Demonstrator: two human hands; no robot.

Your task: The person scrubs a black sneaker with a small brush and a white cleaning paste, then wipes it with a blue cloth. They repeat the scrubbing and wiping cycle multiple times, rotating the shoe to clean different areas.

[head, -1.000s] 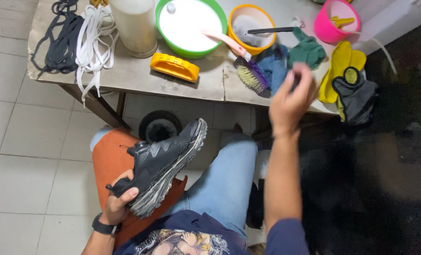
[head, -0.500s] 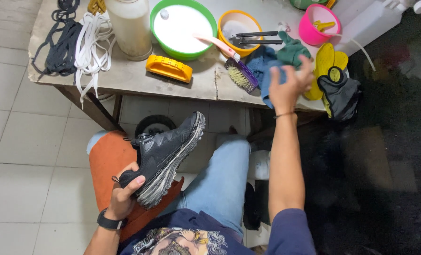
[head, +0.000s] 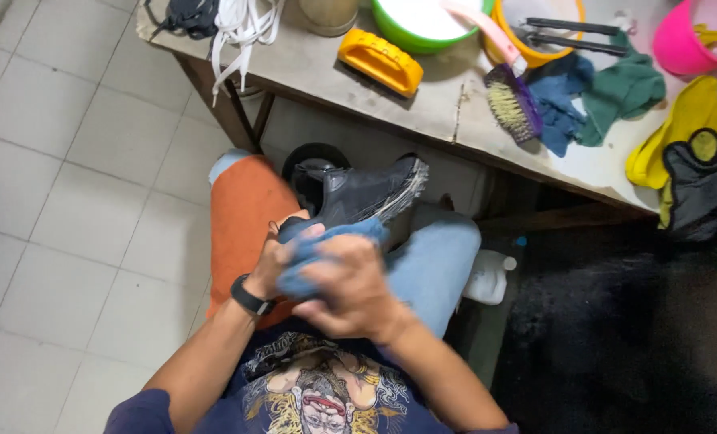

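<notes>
I see a soft blue cloth (head: pixel 326 253) against a matt black shoe (head: pixel 358 193) with a rough pale sole. The surface (head: pixel 447 104) looks like worn, scuffed wood; the orange brush (head: pixel 381 61) is glossy plastic, and the floor tiles (head: pixel 69 225) are smooth.

left hand (head: pixel 282 261): low over lap, fingers curled, grip closed | right hand (head: pixel 350 289): beside it, grip closed
</notes>
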